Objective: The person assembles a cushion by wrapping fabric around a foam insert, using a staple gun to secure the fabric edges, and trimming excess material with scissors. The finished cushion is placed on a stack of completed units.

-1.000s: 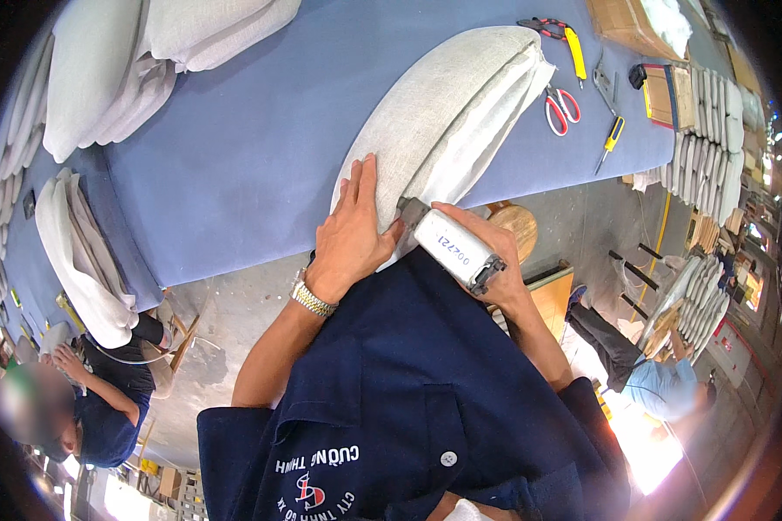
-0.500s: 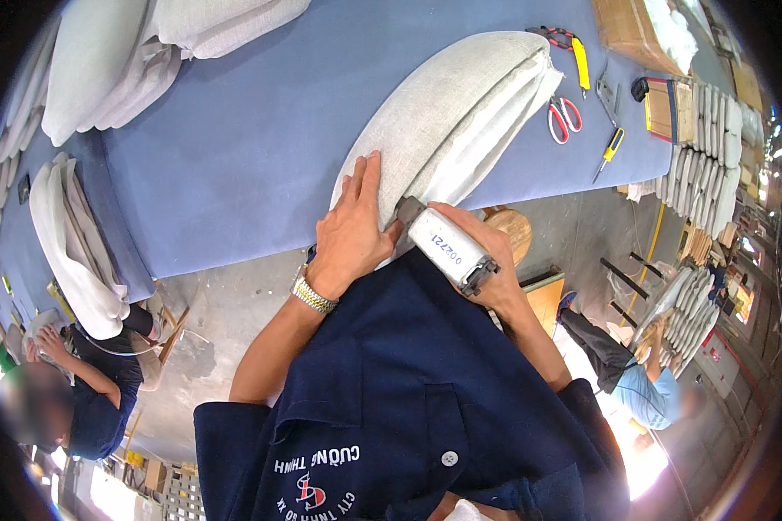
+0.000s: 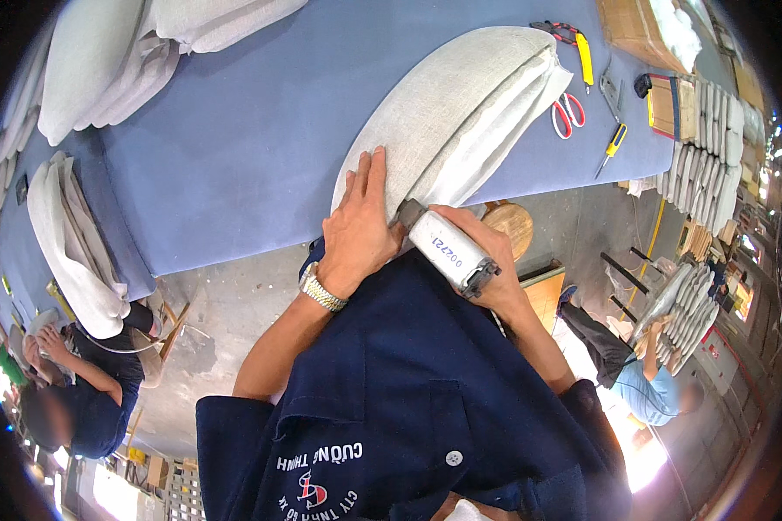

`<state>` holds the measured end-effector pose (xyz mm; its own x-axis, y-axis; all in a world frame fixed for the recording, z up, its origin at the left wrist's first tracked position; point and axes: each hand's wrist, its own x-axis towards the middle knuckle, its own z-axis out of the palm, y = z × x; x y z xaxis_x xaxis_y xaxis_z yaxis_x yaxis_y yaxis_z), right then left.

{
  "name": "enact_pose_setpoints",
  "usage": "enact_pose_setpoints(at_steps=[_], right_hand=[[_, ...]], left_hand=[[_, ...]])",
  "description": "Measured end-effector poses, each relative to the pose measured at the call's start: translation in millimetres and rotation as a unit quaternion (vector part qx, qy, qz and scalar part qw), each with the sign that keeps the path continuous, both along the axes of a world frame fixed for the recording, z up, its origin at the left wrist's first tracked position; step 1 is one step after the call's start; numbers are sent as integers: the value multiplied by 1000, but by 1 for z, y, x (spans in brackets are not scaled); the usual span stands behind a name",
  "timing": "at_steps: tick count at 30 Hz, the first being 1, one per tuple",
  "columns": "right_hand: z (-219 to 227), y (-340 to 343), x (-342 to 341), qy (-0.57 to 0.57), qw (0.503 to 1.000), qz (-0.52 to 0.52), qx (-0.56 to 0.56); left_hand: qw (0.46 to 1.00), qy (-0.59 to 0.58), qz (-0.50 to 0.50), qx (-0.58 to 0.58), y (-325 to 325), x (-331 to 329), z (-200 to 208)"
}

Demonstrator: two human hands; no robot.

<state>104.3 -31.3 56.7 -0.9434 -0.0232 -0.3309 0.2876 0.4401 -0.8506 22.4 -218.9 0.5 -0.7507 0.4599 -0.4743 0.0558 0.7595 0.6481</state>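
Observation:
A curved cushion (image 3: pixel 439 108) in light grey fabric lies at the table's near edge, its open white underside facing right. My left hand (image 3: pixel 362 226) holds its near end, with straight fingers along the grey cover and the thumb at the fabric edge. My right hand (image 3: pixel 487 247) is closed around a staple gun (image 3: pixel 447 247) with a whitish metal body and dark ends. The dark nose of the staple gun meets the cushion's near end, close to my left thumb. My right fingers are partly hidden behind the tool's body.
On the blue padded table (image 3: pixel 235 156) lie red-handled scissors (image 3: pixel 568 115), a yellow cutter (image 3: pixel 585 61), pliers (image 3: pixel 552 32) and a screwdriver (image 3: pixel 613 148). More cushions (image 3: pixel 96 78) are piled far left. A round wooden stool (image 3: pixel 510 227) stands below. Co-workers are at left and right.
The cushion and both hands keep nearly the same places. The view has shifted slightly, and the cushion's far end appears a little farther right and up.

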Motion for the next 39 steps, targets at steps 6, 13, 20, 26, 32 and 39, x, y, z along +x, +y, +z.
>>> enact_pose_setpoints(at_steps=[6,13,20,26,32,39], right_hand=[[-3,0,10,19,999,8,31],[-2,-4,10,42,998,23,32],[4,-14,-2,-3,1000,-3,-1],[5,-16,-5,39,999,10,15],[-1,-19,1,61,997,5,37],[-6,-26,14,79,997,-9,15]], left_hand=[[1000,-8,-9,1,-4,-2,5],[1000,-8,3,28,-4,-1,1],[998,-27,-6,51,-6,-6,0],[960,-99,-29,259,-51,-9,-27],[995,-27,23,91,-39,24,-11],[1000,-3,10,17,-34,20,15]])
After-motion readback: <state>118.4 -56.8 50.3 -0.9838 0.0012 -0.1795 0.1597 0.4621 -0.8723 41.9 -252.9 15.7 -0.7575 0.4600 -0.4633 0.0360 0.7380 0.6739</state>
